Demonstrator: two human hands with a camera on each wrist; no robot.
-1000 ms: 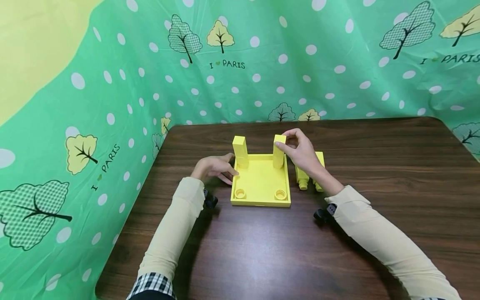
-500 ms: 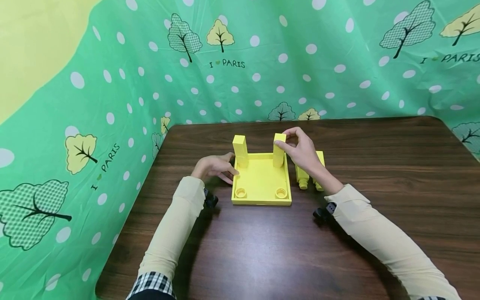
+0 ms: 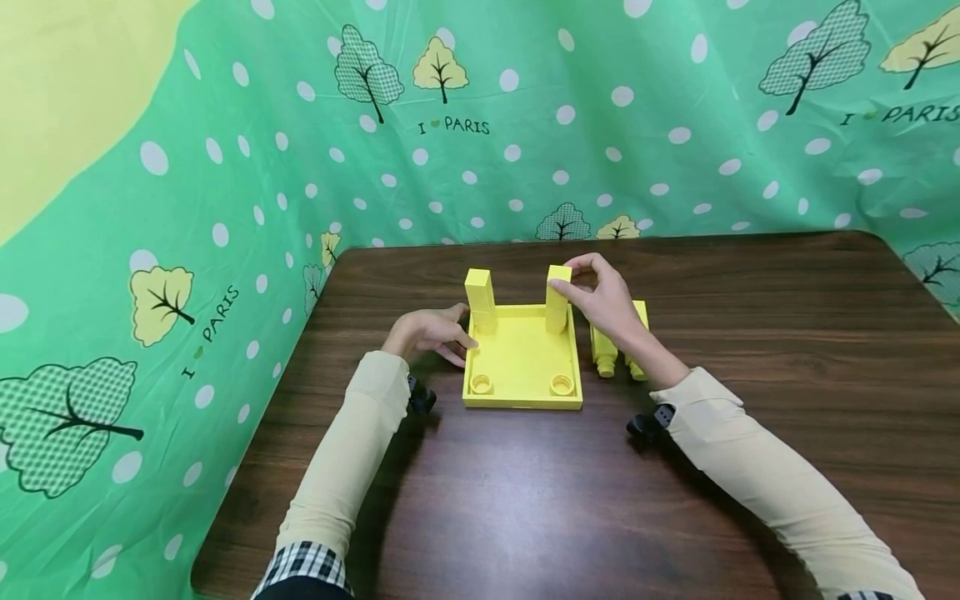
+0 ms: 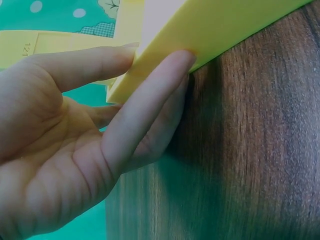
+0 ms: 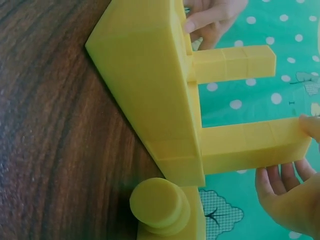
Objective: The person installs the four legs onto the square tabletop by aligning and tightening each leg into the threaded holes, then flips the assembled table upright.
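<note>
I have my right grip [image 3: 606,302] pinched on a yellow post [image 3: 557,304], standing up in the far right corner of the yellow tray [image 3: 522,362]. My left grip [image 3: 430,332] pinches the tray's left side.

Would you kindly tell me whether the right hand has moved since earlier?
No, not visibly: against the far table edge in the head view, the right hand stays on the same yellow post.

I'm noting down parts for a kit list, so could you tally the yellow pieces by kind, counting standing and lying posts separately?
Tray with raised rim: 1
Standing posts: 2
Lying posts, partly hidden by the right arm: 2
Total: 5
</note>
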